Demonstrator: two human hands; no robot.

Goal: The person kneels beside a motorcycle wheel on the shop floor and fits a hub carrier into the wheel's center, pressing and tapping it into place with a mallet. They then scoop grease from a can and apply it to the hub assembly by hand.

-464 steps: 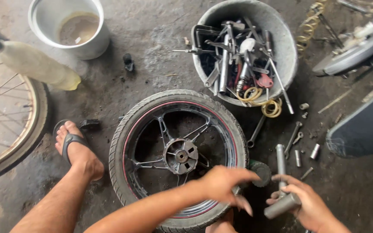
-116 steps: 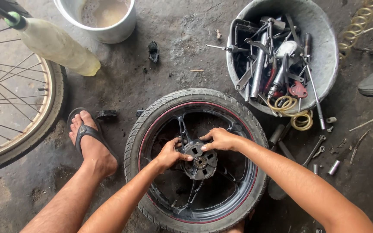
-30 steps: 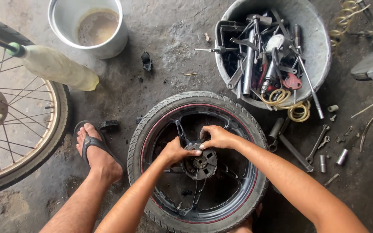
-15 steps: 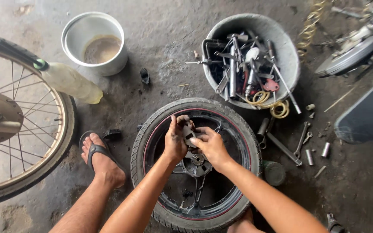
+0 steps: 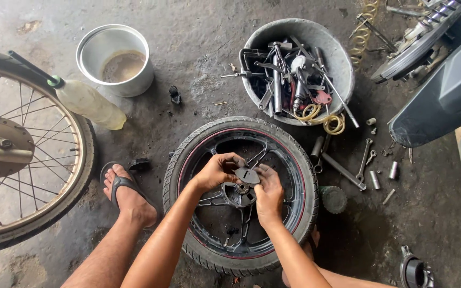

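Note:
A black motorcycle wheel with its tyre (image 5: 239, 194) lies flat on the concrete floor. Both of my hands are over its hub (image 5: 240, 193). My left hand (image 5: 215, 172) and my right hand (image 5: 268, 193) together hold a small dark flat part (image 5: 247, 175) just above the hub, fingers pinched on its edges. My forearms reach in from the bottom of the view.
A grey basin full of tools (image 5: 297, 72) stands behind the wheel. A white bucket (image 5: 116, 60) and a plastic bottle (image 5: 85, 101) sit at the back left. A spoked wheel (image 5: 22, 149) is at left. Loose spanners and sockets (image 5: 362, 164) lie at right. My sandalled foot (image 5: 125, 193) rests beside the tyre.
My hands have lifted the small dark part off the hub and hold it between them. The camera view has shifted slightly; the wheel has not moved.

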